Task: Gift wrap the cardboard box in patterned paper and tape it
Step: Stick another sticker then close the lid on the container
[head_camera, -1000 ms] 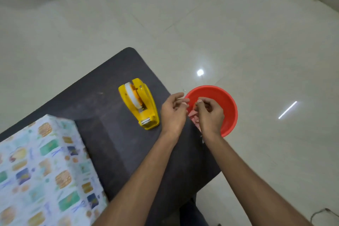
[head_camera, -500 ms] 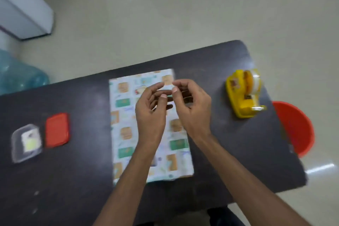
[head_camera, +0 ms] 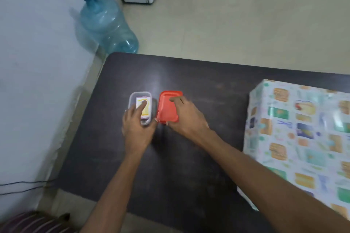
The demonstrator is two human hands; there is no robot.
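Head view: we see the box (head_camera: 303, 128), fully covered in glossy patterned paper, lying on the right end of the dark matte bench (head_camera: 189, 166), well apart from both hands. Our right forearm crosses in front of its near corner. Our right hand (head_camera: 186, 119) grips a red plastic lid (head_camera: 166, 108) with rounded corners, fingers (head_camera: 175, 99) curled over its top. Just beside it sits a clear tub (head_camera: 132, 96) holding a yellow and white packet (head_camera: 146, 108). Our left hand (head_camera: 136, 128) lays one finger on the packet; whether its other fingers clutch the tub we cannot tell. Past the bench's far corner a translucent blue jug (head_camera: 106, 24) stands on the tiled floor (head_camera: 246, 15).
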